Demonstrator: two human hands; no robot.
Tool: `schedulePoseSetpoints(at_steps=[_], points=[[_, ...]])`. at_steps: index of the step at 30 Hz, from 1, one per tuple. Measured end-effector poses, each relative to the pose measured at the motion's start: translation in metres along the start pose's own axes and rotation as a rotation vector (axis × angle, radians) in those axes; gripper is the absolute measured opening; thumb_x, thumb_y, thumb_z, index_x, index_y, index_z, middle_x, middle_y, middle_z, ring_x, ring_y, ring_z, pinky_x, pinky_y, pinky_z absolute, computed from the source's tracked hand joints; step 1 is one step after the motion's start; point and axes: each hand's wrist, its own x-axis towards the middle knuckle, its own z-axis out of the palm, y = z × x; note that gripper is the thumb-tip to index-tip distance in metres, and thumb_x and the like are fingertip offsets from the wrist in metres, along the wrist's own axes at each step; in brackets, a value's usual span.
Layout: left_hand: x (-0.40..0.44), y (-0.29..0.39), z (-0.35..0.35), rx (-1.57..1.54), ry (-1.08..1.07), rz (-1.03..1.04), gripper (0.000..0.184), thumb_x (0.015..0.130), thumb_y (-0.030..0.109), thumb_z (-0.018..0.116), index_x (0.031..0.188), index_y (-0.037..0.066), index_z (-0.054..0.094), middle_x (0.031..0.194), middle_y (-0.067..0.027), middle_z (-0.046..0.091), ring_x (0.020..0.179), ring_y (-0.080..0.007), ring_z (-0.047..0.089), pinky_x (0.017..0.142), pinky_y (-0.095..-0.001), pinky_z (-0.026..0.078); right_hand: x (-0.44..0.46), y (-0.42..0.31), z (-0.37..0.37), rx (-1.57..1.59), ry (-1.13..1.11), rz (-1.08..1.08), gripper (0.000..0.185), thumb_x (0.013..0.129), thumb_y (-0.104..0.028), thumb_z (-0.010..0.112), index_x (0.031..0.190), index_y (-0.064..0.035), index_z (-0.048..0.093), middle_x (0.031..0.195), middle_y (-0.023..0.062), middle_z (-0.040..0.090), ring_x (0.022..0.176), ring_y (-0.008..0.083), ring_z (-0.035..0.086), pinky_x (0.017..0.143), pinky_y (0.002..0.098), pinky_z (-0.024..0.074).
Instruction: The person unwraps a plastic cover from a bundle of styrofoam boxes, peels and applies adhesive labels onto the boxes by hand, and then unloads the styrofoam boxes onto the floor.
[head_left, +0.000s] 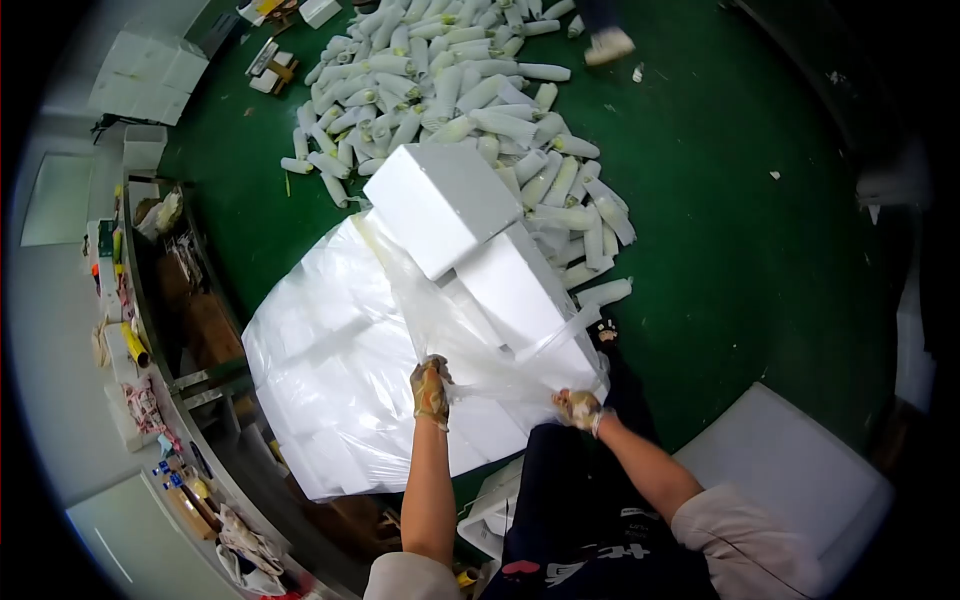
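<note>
A big clear plastic bag (325, 345) is wrapped round a stack of white foam boxes. Its loose edge lies slack between my hands, over the near boxes. My left hand (430, 388), in a stained glove, is closed on the gathered plastic at the middle of the stack. Gloved as well, my right hand (580, 408) grips the plastic at the near right corner, close to my leg. Outside the film, a white foam box (445, 205) sits at the far end of the stack. Another foam box (525, 290) lies beside it, partly crossed by plastic.
Beyond the boxes, a large heap of long pale vegetables in white foam netting (440, 95) covers the green floor (740, 270). A person's shoe (608, 46) shows behind it. A cluttered shelf (190, 385) runs along the left; a white panel (780, 470) lies at right.
</note>
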Motion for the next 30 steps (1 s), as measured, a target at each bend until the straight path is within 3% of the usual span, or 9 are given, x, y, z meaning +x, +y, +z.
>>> schedulePoseSetpoints(at_steps=[4, 6, 8, 12, 16, 18, 22, 26, 30], points=[[0.026, -0.030, -0.005, 0.703, 0.135, 0.199, 0.019, 0.078, 0.016, 0.059, 0.090, 0.001, 0.059, 0.069, -0.0086, 0.056, 0.062, -0.0251, 0.055, 0.062, -0.0339, 0.047, -0.068, -0.097, -0.054, 0.102, 0.169, 0.199, 0.032, 0.089, -0.034, 0.049, 0.080, -0.0041, 0.056, 0.065, 0.0186, 0.062, 0.066, 0.0373, 0.062, 0.062, 0.0430, 0.0490], [-0.029, -0.007, 0.061, 1.173, 0.174, 1.041, 0.032, 0.075, 0.021, 0.063, 0.100, 0.001, 0.057, 0.083, -0.0125, 0.062, 0.076, -0.0337, 0.059, 0.076, -0.0383, 0.048, -0.079, -0.109, -0.048, 0.076, 0.189, 0.146, 0.035, 0.089, -0.037, 0.049, 0.082, -0.0032, 0.056, 0.064, 0.0174, 0.062, 0.063, 0.0379, 0.062, 0.063, 0.0457, 0.0485], [-0.071, -0.019, 0.104, 1.260, -0.397, 1.175, 0.043, 0.075, 0.025, 0.064, 0.110, 0.003, 0.054, 0.099, -0.0143, 0.064, 0.093, -0.0329, 0.060, 0.089, -0.0384, 0.044, -0.079, -0.108, -0.050, 0.001, 0.160, 0.135, 0.032, 0.088, -0.035, 0.050, 0.083, -0.0043, 0.057, 0.074, 0.0157, 0.065, 0.070, 0.0345, 0.063, 0.065, 0.0444, 0.0487], [-0.076, -0.085, 0.118, 2.049, -1.419, 0.327, 0.041, 0.081, 0.039, 0.054, 0.112, 0.013, 0.060, 0.108, -0.0149, 0.063, 0.106, -0.0254, 0.058, 0.093, -0.0377, 0.039, -0.082, -0.093, -0.065, -0.144, 0.228, -0.212, 0.024, 0.085, -0.024, 0.055, 0.098, -0.0048, 0.060, 0.098, 0.0116, 0.063, 0.094, 0.0266, 0.061, 0.075, 0.0386, 0.0491], [-0.109, -0.064, 0.115, 2.064, -1.343, 0.049, 0.038, 0.083, 0.042, 0.050, 0.105, 0.014, 0.063, 0.103, -0.0134, 0.065, 0.103, -0.0265, 0.059, 0.089, -0.0367, 0.041, -0.083, -0.079, -0.046, 1.103, 0.002, -0.110, 0.019, 0.080, -0.016, 0.063, 0.096, -0.0048, 0.062, 0.090, 0.0105, 0.065, 0.083, 0.0241, 0.064, 0.074, 0.0321, 0.0497], [-0.117, -0.053, 0.107, 2.183, -1.255, 0.110, 0.039, 0.084, 0.045, 0.049, 0.096, 0.011, 0.066, 0.097, -0.0151, 0.066, 0.098, -0.0279, 0.062, 0.086, -0.0365, 0.043, -0.087, -0.078, -0.092, 0.438, 0.055, -0.208, 0.023, 0.079, -0.022, 0.064, 0.093, -0.0040, 0.063, 0.088, 0.0102, 0.065, 0.082, 0.0220, 0.064, 0.073, 0.0329, 0.0493], [-0.126, -0.066, 0.091, 2.047, -1.016, 0.450, 0.040, 0.086, 0.045, 0.049, 0.083, 0.009, 0.067, 0.075, -0.0148, 0.066, 0.078, -0.0330, 0.064, 0.075, -0.0401, 0.046, -0.069, 0.033, -0.058, 0.498, 0.485, 0.104, 0.033, 0.075, -0.028, 0.064, 0.096, -0.0029, 0.063, 0.093, 0.0130, 0.065, 0.086, 0.0258, 0.063, 0.075, 0.0351, 0.0508], [-0.131, -0.074, 0.111, 2.113, -1.090, 0.420, 0.039, 0.087, 0.042, 0.049, 0.074, 0.010, 0.066, 0.069, -0.0136, 0.065, 0.072, -0.0322, 0.064, 0.074, -0.0411, 0.046, -0.028, 0.060, -0.078, 0.222, 0.196, 0.511, 0.070, 0.073, -0.041, 0.066, 0.125, 0.0026, 0.048, 0.121, 0.0225, 0.054, 0.112, 0.0355, 0.053, 0.096, 0.0362, 0.0429], [-0.130, -0.131, 0.145, 2.160, -1.259, 0.237, 0.039, 0.082, 0.041, 0.054, 0.101, 0.007, 0.064, 0.097, -0.0178, 0.065, 0.092, -0.0296, 0.064, 0.084, -0.0412, 0.047, 0.011, 0.092, -0.058, 0.349, 0.097, 0.722, 0.084, 0.074, -0.050, 0.063, 0.133, 0.0035, 0.038, 0.130, 0.0232, 0.047, 0.120, 0.0342, 0.047, 0.101, 0.0350, 0.0393]])
